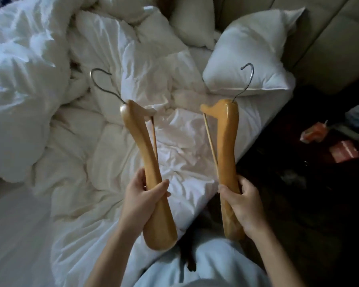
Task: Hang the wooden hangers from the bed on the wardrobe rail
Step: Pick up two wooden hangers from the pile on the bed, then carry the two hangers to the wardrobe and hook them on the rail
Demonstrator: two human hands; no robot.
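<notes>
I hold two wooden hangers above the bed, each seen edge-on with its metal hook pointing away from me. My left hand [142,201] grips the lower arm of the left hanger [140,141], whose hook curls to the left. My right hand [241,204] grips the lower arm of the right hanger [226,141], whose hook curls up over the pillow. Both hangers are lifted off the bedding. No wardrobe rail is in view.
A crumpled white duvet [71,131] covers the bed [184,162]. A white pillow [249,59] lies at the bed's right side against a beige padded headboard [330,38]. To the right, the dark floor [298,193] holds small orange and pink packets [340,150].
</notes>
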